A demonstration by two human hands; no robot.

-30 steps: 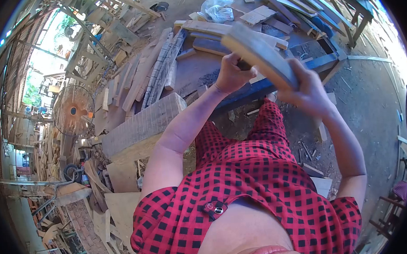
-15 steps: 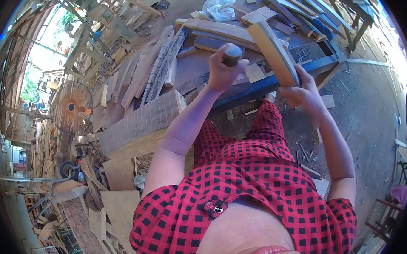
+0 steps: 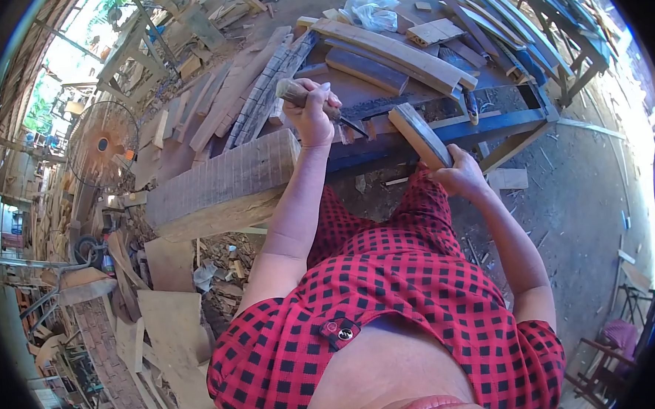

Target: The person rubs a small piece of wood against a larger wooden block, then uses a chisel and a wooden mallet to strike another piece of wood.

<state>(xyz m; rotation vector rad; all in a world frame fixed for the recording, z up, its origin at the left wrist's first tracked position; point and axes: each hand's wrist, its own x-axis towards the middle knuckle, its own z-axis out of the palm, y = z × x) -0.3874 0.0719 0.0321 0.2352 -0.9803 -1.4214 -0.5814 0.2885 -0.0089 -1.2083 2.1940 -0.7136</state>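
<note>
My left hand (image 3: pixel 313 120) is closed round the thick wooden handle of a chisel (image 3: pixel 292 93). The chisel's dark narrow blade slants down to the right, its tip at the dark timber beam (image 3: pixel 387 146); whether it touches is hard to tell. Fresh reddish patches show on the beam near the tip. My right hand (image 3: pixel 461 174) grips the near end of a wooden block (image 3: pixel 420 135), pale on its side and greyer on top. The block's far end points up and left, above the beam and to the right of the chisel.
A thick squared timber (image 3: pixel 223 182) lies left of my legs. Boards (image 3: pixel 386 49) and a clear plastic bag (image 3: pixel 371 11) lie beyond the beam. A round fan (image 3: pixel 102 144) stands at left, a bench stacked with strips (image 3: pixel 547 15) at far right.
The wooden block in my right hand has come down and toward me. My left hand has shifted left and tilted, so the chisel's blade now shows. The view has shifted slightly.
</note>
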